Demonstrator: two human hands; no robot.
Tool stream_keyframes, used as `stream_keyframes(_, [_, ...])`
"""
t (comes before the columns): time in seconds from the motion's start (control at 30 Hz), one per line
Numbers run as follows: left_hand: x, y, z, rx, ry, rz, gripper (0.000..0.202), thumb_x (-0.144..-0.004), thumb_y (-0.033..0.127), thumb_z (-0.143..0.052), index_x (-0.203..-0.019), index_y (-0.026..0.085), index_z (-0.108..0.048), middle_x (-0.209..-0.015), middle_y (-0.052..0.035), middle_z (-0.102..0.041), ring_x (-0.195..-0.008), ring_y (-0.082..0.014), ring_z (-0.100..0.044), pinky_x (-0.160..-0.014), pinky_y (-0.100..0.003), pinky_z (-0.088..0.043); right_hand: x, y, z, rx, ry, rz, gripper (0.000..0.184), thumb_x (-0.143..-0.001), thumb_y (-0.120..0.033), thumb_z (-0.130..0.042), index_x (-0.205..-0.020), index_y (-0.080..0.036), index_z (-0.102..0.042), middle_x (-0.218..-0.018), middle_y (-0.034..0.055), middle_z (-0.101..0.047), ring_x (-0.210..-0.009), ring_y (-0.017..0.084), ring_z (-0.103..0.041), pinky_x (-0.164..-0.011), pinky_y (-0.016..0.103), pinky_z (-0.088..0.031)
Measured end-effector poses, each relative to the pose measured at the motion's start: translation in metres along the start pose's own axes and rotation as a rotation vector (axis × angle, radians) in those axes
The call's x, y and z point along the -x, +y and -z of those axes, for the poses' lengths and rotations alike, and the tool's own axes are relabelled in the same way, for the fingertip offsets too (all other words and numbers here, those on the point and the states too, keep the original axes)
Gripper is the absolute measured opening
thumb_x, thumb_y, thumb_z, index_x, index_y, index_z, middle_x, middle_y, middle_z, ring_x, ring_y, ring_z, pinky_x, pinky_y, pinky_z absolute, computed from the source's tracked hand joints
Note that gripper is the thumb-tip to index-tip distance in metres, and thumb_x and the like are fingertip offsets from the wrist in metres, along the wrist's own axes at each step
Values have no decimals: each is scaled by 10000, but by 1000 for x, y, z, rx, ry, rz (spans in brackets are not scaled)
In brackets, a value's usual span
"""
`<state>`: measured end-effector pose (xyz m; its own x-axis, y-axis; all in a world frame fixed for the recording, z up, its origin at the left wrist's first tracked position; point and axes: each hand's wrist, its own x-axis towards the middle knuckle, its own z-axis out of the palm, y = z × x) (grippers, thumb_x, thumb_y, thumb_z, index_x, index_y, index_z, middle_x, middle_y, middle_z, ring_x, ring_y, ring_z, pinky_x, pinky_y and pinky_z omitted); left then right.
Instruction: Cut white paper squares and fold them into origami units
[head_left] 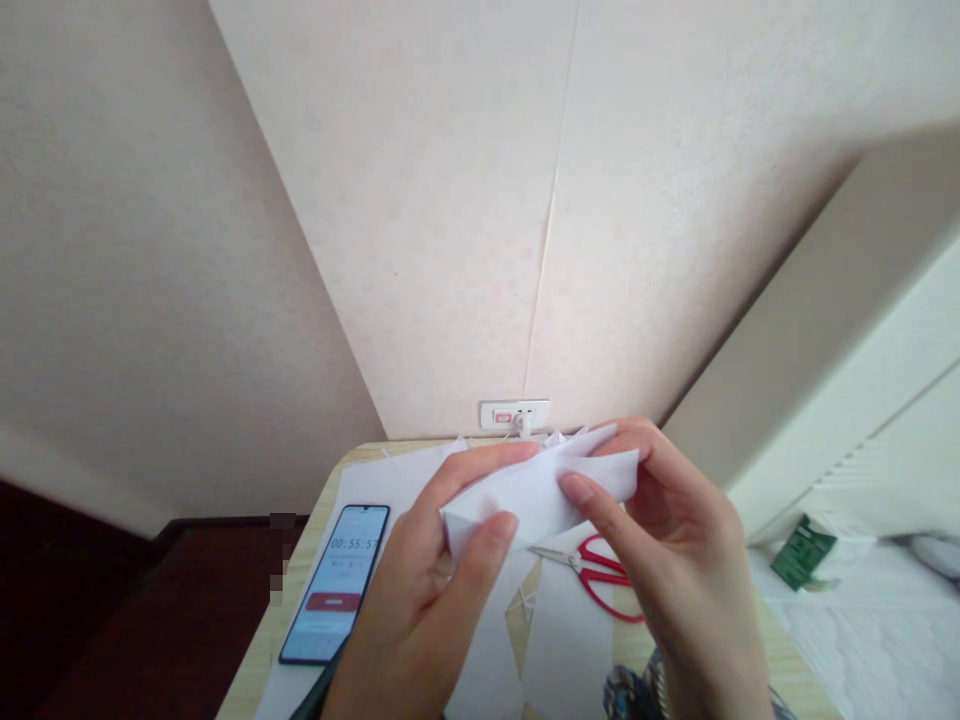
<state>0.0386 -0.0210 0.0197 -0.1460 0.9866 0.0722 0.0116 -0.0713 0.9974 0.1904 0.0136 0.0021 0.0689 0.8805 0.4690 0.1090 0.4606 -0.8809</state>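
Note:
A folded piece of white paper (536, 500) is held up above the table between both hands. My left hand (457, 545) pinches its left end, thumb on the near face and fingers behind. At the other end my right hand (660, 510) grips it, the thumb pressing on the near face beside an opened flap. Beneath the paper lie red-handled scissors (592, 572), blades pointing left, partly covered by my right hand. White paper sheets (566, 640) spread over the table under the hands.
A phone (335, 585) showing a timer lies left of my left hand on the wooden table (341, 480). Behind the table, a wall socket (514, 414) holds a white plug. More folded paper stands at the back edge. A green packet (802, 552) lies off to the right.

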Motion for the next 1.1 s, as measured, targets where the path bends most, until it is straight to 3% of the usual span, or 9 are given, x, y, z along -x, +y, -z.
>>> stream_keyframes(0.1, [-2, 2, -1, -20, 60, 12, 202, -875, 424, -681, -985, 288, -782, -1109, -29, -776, -947, -233, -706, -735, -267, -575, 1, 0, 1, -10, -10, -15, 97, -871, -217, -732, -806, -243, -665, -780, -22, -623, -740, 149, -594, -627, 252, -469])
stream_keyframes(0.27, [-4, 0, 1, 33, 60, 73, 194, -862, 410, -704, -962, 261, -779, -1034, -22, -790, -726, -166, -684, -601, -231, -534, 1, -2, 2, -44, -34, -52, 113, -893, -283, -723, -796, -241, -684, -770, -13, -634, -723, 146, -589, -547, 229, -427])
stream_keyframes(0.37, [-5, -3, 3, 116, 16, 86, 199, -897, 406, -674, -982, 263, -784, -1090, -18, -790, -784, -163, -697, -669, -225, -533, 1, 0, 3, -63, -23, -66, 148, -893, -306, -728, -771, -239, -677, -750, -14, -631, -712, 144, -585, -535, 224, -418])
stream_keyframes(0.5, [-6, -5, 2, 233, -45, 68, 253, -964, 414, -585, -999, 271, -791, -1232, -23, -762, -1109, -239, -688, -942, -300, -525, -1, 3, 2, -75, -26, -72, 129, -896, -296, -729, -786, -243, -688, -762, -12, -647, -726, 147, -595, -536, 223, -419])
stream_keyframes(0.57, [-7, -5, 2, 253, -63, 70, 262, -973, 411, -574, -1015, 268, -789, -1261, -30, -752, -1207, -267, -655, -1012, -337, -505, -1, 4, 2, -73, -27, -63, 124, -884, -279, -741, -779, -240, -688, -768, -12, -651, -743, 149, -603, -540, 223, -420])
stream_keyframes(0.77, [-5, -1, 1, 276, -48, 109, 280, -952, 425, -588, -1002, 236, -789, -1261, -70, -756, -1208, -317, -668, -1017, -409, -539, 2, 1, 3, -69, -13, -71, 118, -876, -275, -752, -781, -239, -693, -768, -12, -649, -744, 148, -600, -537, 228, -414])
stream_keyframes(0.93, [-2, 3, -4, 372, -30, 123, 329, -969, 433, -545, -971, 235, -808, -1253, -64, -761, -1202, -307, -674, -996, -390, -561, 2, 0, 3, -78, -15, -79, 116, -875, -283, -751, -783, -238, -696, -773, -5, -641, -737, 151, -588, -527, 234, -407])
stream_keyframes(1.1, [-5, -1, -3, 309, -5, 93, 333, -963, 449, -563, -993, 218, -800, -1233, -76, -767, -1169, -319, -684, -994, -401, -539, 0, 1, 2, -72, -14, -67, 122, -866, -266, -756, -768, -235, -689, -757, -10, -626, -735, 147, -586, -526, 233, -401])
